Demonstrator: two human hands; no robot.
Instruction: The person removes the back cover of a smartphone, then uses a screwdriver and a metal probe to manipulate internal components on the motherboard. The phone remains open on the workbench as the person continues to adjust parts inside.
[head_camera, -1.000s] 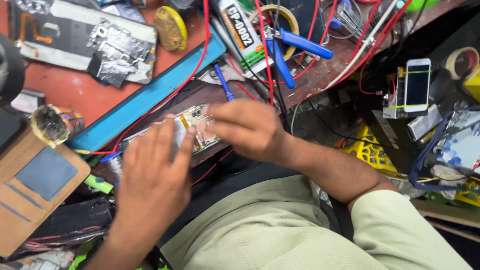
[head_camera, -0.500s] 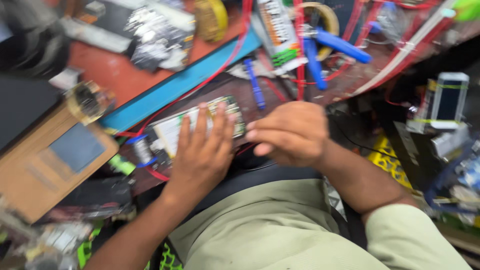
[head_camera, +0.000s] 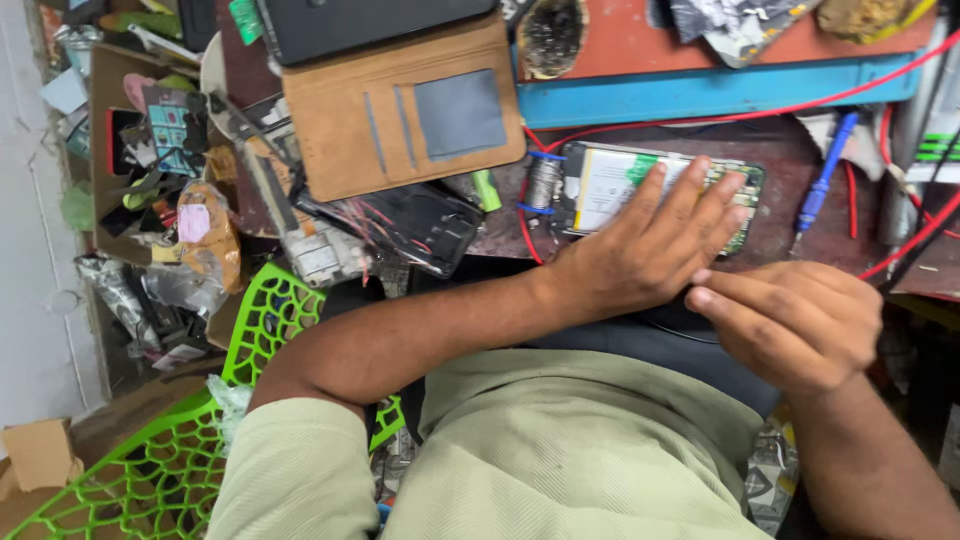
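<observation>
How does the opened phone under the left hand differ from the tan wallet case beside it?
The opened phone shows a white battery and green board; the tan wallet case shows card slots. The left hand covers part of the phone; the case lies untouched with a black device on its top edge. Both lie flat on the bench.

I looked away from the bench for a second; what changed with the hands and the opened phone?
The left hand slid from beside the opened phone to lie flat across it. The right hand drew back toward the body, fingertips at the left hand's edge. Phone and brown wallet case stayed put.
</observation>
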